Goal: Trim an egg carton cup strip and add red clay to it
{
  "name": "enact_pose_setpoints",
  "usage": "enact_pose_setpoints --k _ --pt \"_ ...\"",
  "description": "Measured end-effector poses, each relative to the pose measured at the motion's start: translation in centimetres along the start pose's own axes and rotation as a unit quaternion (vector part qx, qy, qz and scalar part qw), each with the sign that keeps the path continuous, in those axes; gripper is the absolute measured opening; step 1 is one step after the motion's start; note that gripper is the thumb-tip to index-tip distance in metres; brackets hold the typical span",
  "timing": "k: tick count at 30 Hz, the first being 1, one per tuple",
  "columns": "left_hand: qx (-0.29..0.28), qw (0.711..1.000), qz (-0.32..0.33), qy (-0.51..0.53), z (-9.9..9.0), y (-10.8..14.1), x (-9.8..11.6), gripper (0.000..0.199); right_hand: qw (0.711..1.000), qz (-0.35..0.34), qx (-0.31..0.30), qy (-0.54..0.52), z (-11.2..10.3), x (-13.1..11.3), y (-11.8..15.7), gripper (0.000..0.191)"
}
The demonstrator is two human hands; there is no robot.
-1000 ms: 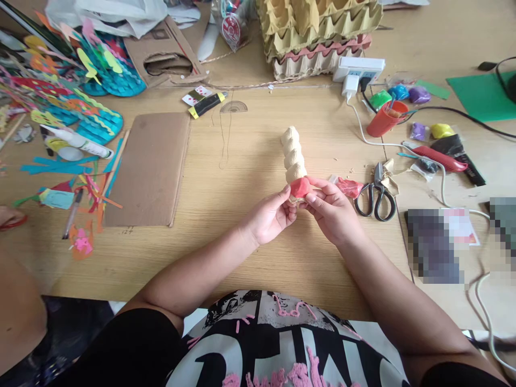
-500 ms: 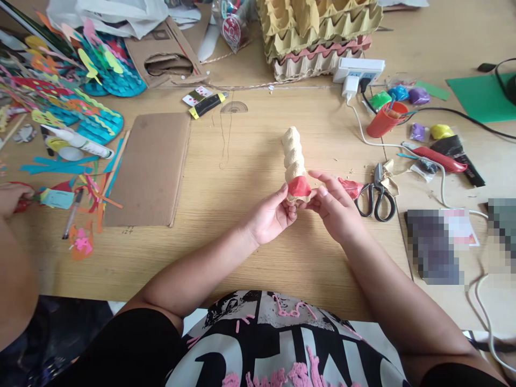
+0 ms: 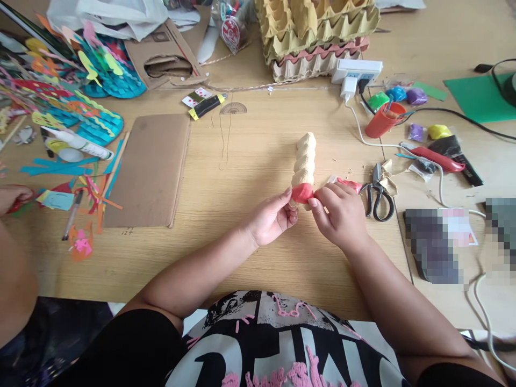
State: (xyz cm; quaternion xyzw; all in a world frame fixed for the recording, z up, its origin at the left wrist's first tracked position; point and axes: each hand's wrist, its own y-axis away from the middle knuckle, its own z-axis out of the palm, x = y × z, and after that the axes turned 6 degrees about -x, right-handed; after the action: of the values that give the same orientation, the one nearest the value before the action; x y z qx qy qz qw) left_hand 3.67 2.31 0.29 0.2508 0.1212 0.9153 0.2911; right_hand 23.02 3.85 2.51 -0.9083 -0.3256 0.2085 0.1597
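A pale egg-carton strip (image 3: 305,157) with several bumps points away from me, its near end covered in red clay (image 3: 302,192). My left hand (image 3: 271,217) pinches that near end from the left, thumb on the red part. From the right, my right hand (image 3: 341,215) grips the red edge between thumb and curled fingers. Just beyond my right hand lies a packet of red clay (image 3: 350,185), partly hidden by it. Black-handled scissors (image 3: 379,193) rest to the right, beside torn carton scraps (image 3: 388,174).
Cardboard (image 3: 147,169) lies to the left, near paper strips. Stacked egg trays (image 3: 318,40) and a power strip (image 3: 358,70) stand at the back. A red cup (image 3: 384,121), clay packets and a white cable are on the right. Another person's hand (image 3: 14,199) is at far left.
The carton strip has shifted slightly right and its far end has swung right. My right hand has turned and closed its fingers over the red clay's right edge.
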Motion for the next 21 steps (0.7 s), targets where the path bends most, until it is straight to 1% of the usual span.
enact_pose_setpoints --k 5,12,18,21 --pt "-0.003 1.0 0.004 0.0 -0.2 0.0 -0.2 0.032 0.999 -0.021 0.018 0.04 -0.3 -0.3 0.0 0.032" --pt "-0.001 1.0 0.003 0.002 -0.3 0.0 -0.3 0.036 0.997 -0.038 0.028 0.057 0.1 -0.4 -0.2 0.031" --pt "0.004 1.0 0.008 0.001 -0.2 0.1 -0.4 0.03 1.0 -0.023 0.005 -0.006 0.4 0.0 -0.2 0.036" --pt "0.007 1.0 0.008 0.0 0.0 0.3 -0.4 0.028 0.998 -0.001 0.014 -0.069 0.8 0.2 0.0 0.035"
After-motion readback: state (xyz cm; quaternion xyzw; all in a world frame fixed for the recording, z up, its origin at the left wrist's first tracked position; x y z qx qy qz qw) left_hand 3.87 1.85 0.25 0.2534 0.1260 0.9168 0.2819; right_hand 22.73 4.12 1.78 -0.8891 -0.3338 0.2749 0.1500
